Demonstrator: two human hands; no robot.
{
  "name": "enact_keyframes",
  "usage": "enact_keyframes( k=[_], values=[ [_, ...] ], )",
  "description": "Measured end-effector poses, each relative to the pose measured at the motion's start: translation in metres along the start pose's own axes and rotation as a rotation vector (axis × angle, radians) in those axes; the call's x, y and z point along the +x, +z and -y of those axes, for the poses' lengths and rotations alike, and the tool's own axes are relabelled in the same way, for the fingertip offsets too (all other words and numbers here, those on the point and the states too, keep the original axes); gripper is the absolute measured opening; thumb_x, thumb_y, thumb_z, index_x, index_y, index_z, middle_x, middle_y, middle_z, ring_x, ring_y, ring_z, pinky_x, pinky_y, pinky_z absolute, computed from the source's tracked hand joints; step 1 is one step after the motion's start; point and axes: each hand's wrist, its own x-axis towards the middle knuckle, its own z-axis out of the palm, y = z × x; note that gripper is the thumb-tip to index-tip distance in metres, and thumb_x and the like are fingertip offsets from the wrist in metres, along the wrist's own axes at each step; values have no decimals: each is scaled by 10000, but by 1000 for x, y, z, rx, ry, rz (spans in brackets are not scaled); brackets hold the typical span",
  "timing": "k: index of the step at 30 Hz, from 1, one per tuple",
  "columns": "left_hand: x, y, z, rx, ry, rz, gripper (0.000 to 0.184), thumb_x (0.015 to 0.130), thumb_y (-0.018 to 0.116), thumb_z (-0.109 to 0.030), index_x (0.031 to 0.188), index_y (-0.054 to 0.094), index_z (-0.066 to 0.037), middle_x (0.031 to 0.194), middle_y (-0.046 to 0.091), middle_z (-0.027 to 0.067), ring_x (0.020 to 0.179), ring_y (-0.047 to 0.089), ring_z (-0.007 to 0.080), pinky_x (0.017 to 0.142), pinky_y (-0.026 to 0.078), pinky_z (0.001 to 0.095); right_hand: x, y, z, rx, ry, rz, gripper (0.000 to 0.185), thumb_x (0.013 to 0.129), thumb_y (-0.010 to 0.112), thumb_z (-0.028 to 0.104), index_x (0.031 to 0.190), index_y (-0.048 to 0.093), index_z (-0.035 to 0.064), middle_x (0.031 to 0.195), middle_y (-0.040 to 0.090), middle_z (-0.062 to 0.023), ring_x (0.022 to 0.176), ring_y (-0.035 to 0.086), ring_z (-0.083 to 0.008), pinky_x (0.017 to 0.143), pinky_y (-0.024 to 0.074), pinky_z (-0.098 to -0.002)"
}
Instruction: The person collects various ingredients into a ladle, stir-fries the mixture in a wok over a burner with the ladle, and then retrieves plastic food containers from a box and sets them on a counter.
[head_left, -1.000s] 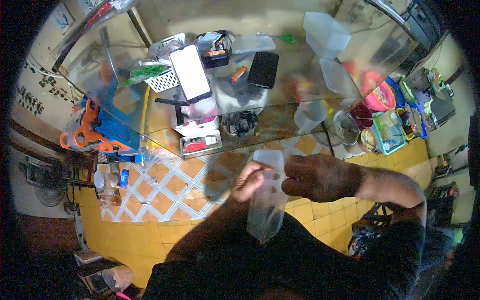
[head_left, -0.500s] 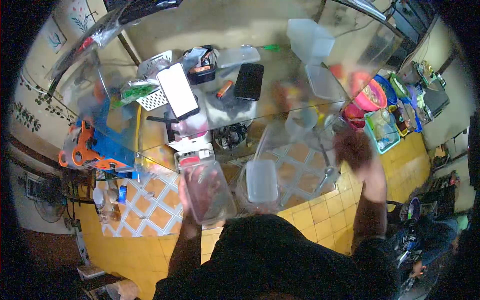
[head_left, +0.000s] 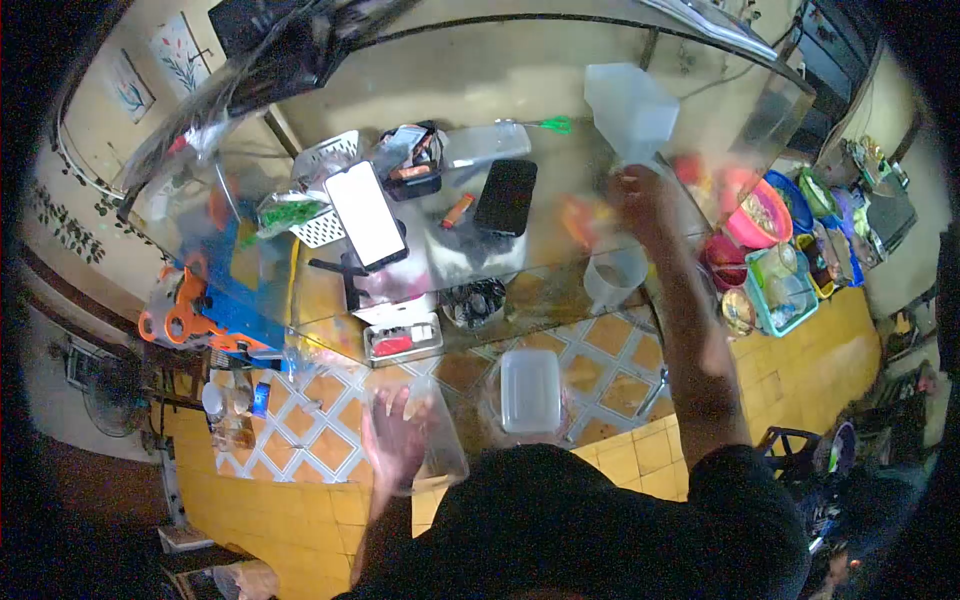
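My left hand grips a clear plastic container, its fingers showing through the see-through wall. My right hand is stretched far forward over the glass top, just below a tall translucent container. Blur and shadow hide what its fingers do, and the clear lid seen there before is covered by the hand. Between my arms a rectangular translucent container rests on the tiled-pattern table. A round translucent tub lies left of my right forearm, under the glass.
On the glass top are a lit phone, a dark phone, an orange lighter, a white basket and green-handled scissors. A pink bowl and a turquoise basket stand at right.
My right hand has moved forward and left, from above the table's right side to near the tall container. My left hand still holds its container, now slightly lower in view.
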Motion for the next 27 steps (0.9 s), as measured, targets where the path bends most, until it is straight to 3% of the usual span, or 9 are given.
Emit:
enact_keyframes(
  k=[2,5,10,13,14,17,19,20,27],
  values=[
    [-7,-4,0,-13,22,-72,379,912,481,-520,1132,566,-223,1202,572,61,1073,548,407,811,499,555,45,55,21,7,-427,-137,324,883,507,333,832,667,56,818,658,-185,758,636,-381,676,519,-475],
    [-17,-3,0,-39,56,-91,367,919,478,-514,1120,588,-228,1151,619,57,1064,569,414,820,501,566,122,126,56,92,136,69,369,787,601,360,901,670,16,904,665,-228,811,670,-370,726,538,-455],
    [-31,-6,1,-78,174,-50,399,905,507,-493,1161,551,-190,1177,582,84,1056,563,420,834,515,576,175,192,42,345,263,248,295,805,638,264,936,616,1,881,648,-163,778,628,-281,682,504,-399],
    [-37,-8,-3,-75,197,-164,398,911,495,-493,1167,551,-194,1181,582,83,1068,558,424,826,519,573,151,154,24,1162,559,307,158,769,654,166,839,593,38,776,598,-122,685,575,-283,619,473,-403],
    [-36,-10,-4,-79,190,-165,398,911,495,-493,1167,551,-194,1181,582,83,1068,558,424,826,519,573,133,141,-10,768,-41,144,125,758,648,142,817,577,59,741,564,-99,658,545,-259,596,456,-389],
    [-27,-16,-7,-104,188,-202,395,914,485,-494,1170,553,-201,1180,587,83,1056,564,418,814,519,571,20,59,-16,742,-118,24,95,740,624,92,821,574,98,713,537,-66,663,522,-203,600,445,-343],
    [-16,-23,-6,-75,128,-171,408,914,474,-507,1171,555,-201,1217,568,79,1063,557,412,832,499,580,-28,8,-31,1358,580,-66,184,834,586,113,1001,558,40,732,533,-38,621,515,-168,506,434,-298],
    [-10,-27,-4,-68,105,-166,412,914,470,-511,1171,555,-201,1230,562,77,1065,555,410,838,492,582,-36,-6,-43,1370,504,-132,294,804,621,129,1080,543,61,856,581,-81,718,571,-218,520,486,-350],
    [38,15,0,315,-92,25,558,929,447,-512,1381,300,-218,1454,313,134,1215,423,455,965,349,645,-79,-48,-89,-54,422,-175,386,913,564,384,980,600,6,643,608,-100,431,510,-181,423,411,-319]
  ],
)
